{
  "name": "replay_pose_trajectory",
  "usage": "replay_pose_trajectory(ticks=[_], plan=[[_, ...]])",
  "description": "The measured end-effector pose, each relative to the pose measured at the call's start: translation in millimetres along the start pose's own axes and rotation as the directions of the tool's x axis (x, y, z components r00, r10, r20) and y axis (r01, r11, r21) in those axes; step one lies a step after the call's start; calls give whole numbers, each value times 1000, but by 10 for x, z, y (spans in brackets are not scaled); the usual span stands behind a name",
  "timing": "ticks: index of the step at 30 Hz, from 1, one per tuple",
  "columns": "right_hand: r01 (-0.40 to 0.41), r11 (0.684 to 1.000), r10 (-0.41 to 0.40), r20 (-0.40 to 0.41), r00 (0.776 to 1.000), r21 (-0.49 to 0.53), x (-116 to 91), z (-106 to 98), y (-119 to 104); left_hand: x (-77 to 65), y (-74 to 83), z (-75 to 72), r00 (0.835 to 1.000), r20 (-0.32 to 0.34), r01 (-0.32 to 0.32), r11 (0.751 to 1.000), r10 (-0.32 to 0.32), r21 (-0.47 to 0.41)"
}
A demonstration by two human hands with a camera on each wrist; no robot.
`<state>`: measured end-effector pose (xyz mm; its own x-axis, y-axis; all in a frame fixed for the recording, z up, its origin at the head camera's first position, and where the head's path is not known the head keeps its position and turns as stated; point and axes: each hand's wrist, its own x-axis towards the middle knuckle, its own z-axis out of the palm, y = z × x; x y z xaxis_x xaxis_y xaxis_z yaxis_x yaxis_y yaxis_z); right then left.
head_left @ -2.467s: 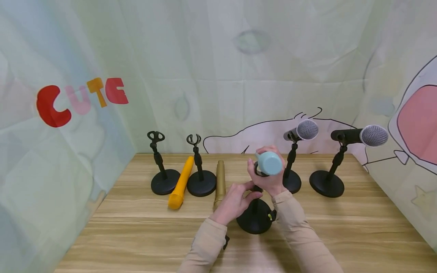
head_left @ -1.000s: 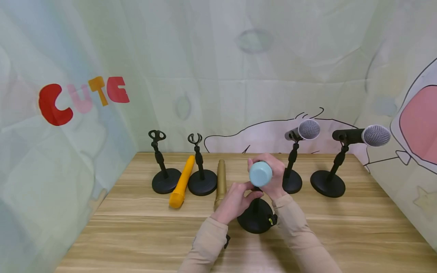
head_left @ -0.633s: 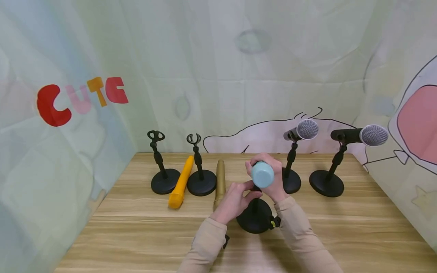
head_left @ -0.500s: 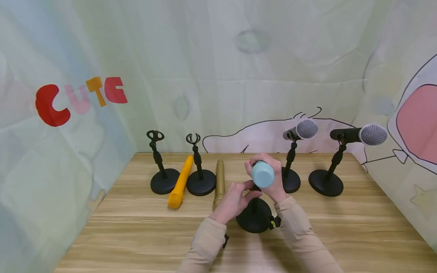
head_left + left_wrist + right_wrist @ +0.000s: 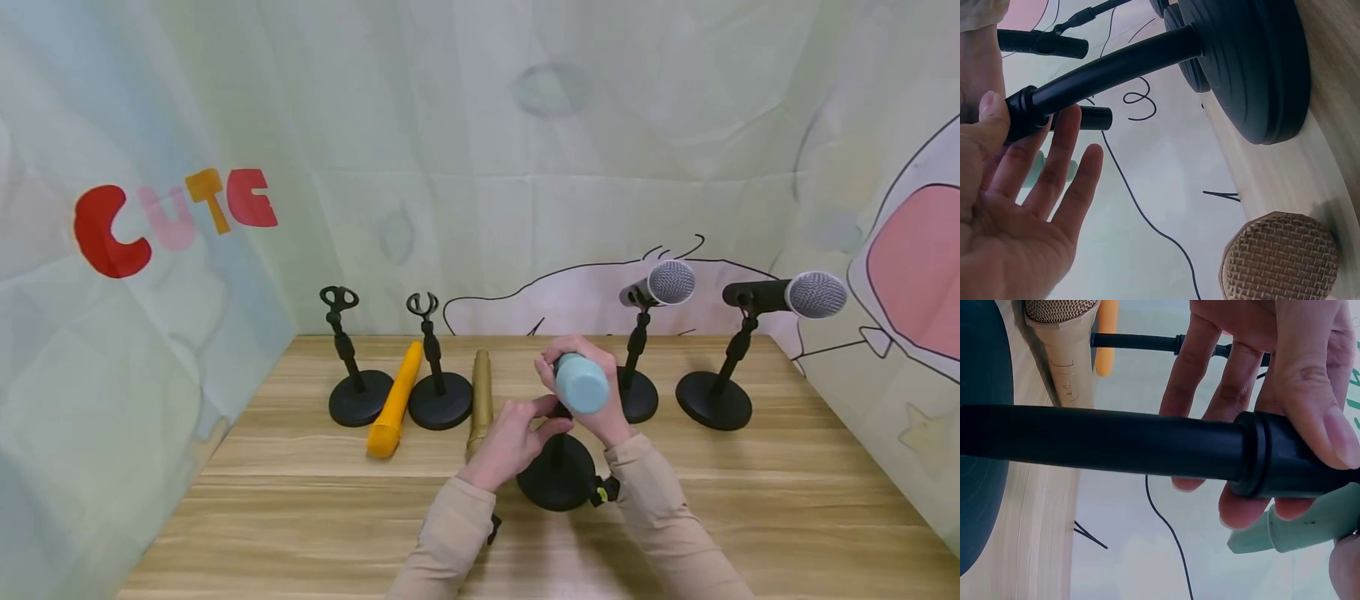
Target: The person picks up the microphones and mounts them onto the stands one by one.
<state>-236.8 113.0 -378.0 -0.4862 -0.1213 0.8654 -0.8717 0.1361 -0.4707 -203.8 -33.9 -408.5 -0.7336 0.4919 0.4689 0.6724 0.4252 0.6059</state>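
A black desktop microphone stand [image 5: 556, 475] stands upright on its round base near the middle of the table. My left hand [image 5: 513, 442] pinches the collar [image 5: 1282, 456] near the top of its pole between thumb and fingers. Above it, my right hand [image 5: 596, 383] grips a light blue microphone [image 5: 582, 383], its rounded head toward me. In the right wrist view the same microphone's pale green-blue body [image 5: 1310, 519] slants beside the collar. The stand's clip is mostly hidden behind the right hand and the microphone.
Left lie an orange microphone [image 5: 393, 404] and a gold microphone [image 5: 482, 392], beside two stands with bare clips, the far-left stand [image 5: 360, 398] and its neighbour [image 5: 440, 402]. On the right, two stands hold silver-headed microphones, one nearer [image 5: 670, 283] and one farther right [image 5: 816, 295]. Curtains enclose the table.
The right hand has brought the light blue microphone lower over the stand, then swung its head slightly rightward. The left hand keeps its pinch on the collar.
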Motion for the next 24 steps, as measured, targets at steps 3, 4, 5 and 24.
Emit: replay_pose_trajectory(ticks=[3, 4, 5, 24], plan=[[-33, 999, 32, 14, 999, 3, -12, -15, -10, 3, -6, 5, 1000, 0, 3, 1000, -3, -2], [-44, 999, 44, 22, 999, 2, -17, -24, -18, 3, -8, 7, 1000, -2, 2, 1000, -2, -1], [-58, 998, 58, 32, 998, -1, -24, -34, -28, 3, -10, 9, 1000, -4, 2, 1000, -2, 1], [-190, 976, 198, -74, 977, 104, -376, -367, -56, -17, -81, -9, 977, 152, 169, 976, -148, -138]])
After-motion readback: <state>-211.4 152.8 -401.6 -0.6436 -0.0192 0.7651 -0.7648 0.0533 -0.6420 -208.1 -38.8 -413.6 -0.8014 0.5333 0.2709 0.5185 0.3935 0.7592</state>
